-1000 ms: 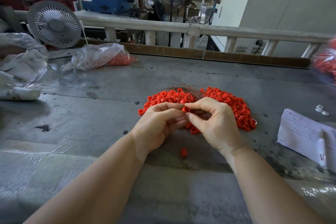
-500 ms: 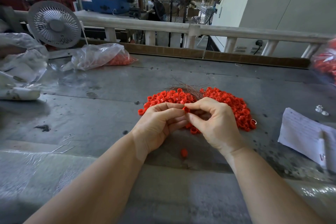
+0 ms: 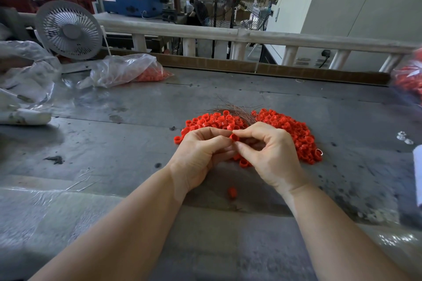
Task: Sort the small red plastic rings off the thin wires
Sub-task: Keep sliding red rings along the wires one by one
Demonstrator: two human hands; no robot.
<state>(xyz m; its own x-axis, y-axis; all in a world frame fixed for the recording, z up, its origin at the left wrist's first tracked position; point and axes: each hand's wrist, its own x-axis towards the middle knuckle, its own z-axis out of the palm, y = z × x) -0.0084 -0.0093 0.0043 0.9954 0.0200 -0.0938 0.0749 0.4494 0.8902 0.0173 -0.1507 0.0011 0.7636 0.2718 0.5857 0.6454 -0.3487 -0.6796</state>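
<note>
A heap of small red plastic rings (image 3: 287, 128) lies on the grey metal table (image 3: 114, 143), with a tuft of thin brown wires (image 3: 237, 110) sticking out at its far side. My left hand (image 3: 201, 155) and my right hand (image 3: 271, 155) meet just in front of the heap. Both pinch one red ring (image 3: 234, 137) between their fingertips. Whether a wire runs through that ring I cannot tell. One loose red ring (image 3: 232, 192) lies on the table below my hands.
A clear plastic bag with red rings (image 3: 127, 70) lies at the back left beside a small white fan (image 3: 68, 29). Crumpled plastic (image 3: 22, 75) fills the left edge. Another bag of red rings (image 3: 408, 80) sits at the right edge, with white paper (image 3: 418, 173) below it.
Nearly nothing has moved. Both hands stay pinched together on the ring over the heap, with only slight finger shifts.
</note>
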